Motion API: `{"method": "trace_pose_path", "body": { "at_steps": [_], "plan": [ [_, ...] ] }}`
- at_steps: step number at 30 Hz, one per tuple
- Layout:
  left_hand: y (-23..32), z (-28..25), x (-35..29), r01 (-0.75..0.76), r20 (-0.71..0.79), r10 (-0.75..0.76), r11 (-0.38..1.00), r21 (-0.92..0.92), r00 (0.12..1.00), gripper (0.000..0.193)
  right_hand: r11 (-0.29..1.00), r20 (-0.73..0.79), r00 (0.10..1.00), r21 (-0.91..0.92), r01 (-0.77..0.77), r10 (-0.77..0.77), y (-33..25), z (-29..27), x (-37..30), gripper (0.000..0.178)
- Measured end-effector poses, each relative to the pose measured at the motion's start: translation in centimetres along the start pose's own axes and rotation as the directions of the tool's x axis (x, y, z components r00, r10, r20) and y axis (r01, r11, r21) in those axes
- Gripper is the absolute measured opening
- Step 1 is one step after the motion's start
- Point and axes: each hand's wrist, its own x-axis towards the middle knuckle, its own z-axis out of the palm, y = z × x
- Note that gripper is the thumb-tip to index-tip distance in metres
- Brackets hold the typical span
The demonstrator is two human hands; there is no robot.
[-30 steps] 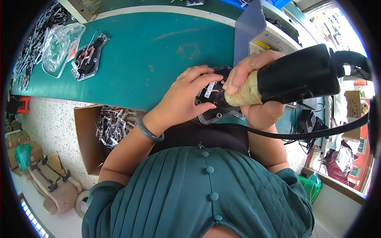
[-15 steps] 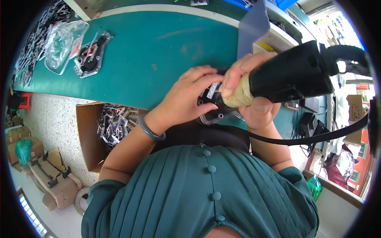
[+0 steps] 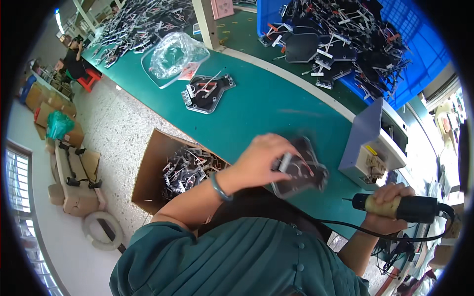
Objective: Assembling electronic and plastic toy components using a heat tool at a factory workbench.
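My left hand (image 3: 261, 160) pinches a dark, flat housing part (image 3: 298, 175) with wires and a white connector, held over the near edge of the table. Motion blurs this part, and I cannot tell if it touches the tabletop. My right hand (image 3: 387, 204) is wrapped round a corded electric screwdriver (image 3: 418, 209), black with a pale taped grip. Its thin bit points left, apart from the part. A similar wired black housing part (image 3: 206, 98) in a clear frame lies on the green table (image 3: 261, 108), beyond my left hand.
A clear plastic bag (image 3: 173, 56) lies near a large pile of parts (image 3: 143, 24). At the back right, a blue crate (image 3: 424, 69) holds many more. A grey box (image 3: 363, 130) stands right. Below the table edge is a cardboard box (image 3: 148, 170) of parts. Far left, a person (image 3: 74, 59) sits.
My right hand has drawn the screwdriver off the part, away to the right. My left hand now lifts or shifts the part. The view has swung, showing the blue crate and more of the room.
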Motion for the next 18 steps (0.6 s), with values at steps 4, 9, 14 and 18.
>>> {"method": "trace_pose_path", "body": {
  "at_steps": [4, 9, 14, 18],
  "plan": [
    [-3.6, -7.0, 1.2, 0.135, -0.370, -0.048, 0.967, 0.214, 0.928, 0.055, 0.980, -0.145, 0.983, -0.143, -0.137, 0.117, 1.6, -1.2, -0.8, 0.075],
    [-11.7, -13.7, 1.8, 0.439, -0.660, -0.102, 0.819, 0.369, 0.744, 0.050, 0.968, -0.206, 0.972, -0.200, -0.152, 0.111, 2.5, -1.1, -1.1, 0.074],
    [-15.0, -17.2, -1.5, 0.541, -0.614, -0.254, 0.769, 0.340, 0.747, 0.053, 0.981, -0.255, 0.962, -0.140, -0.136, 0.097, 3.0, -0.2, -1.4, 0.074],
    [-13.8, -16.8, 1.9, 0.420, -0.607, -0.079, 0.791, 0.444, 0.791, 0.050, 0.986, -0.270, 0.959, -0.116, -0.121, 0.086, 3.3, 0.2, -1.3, 0.069]
  ]
}}
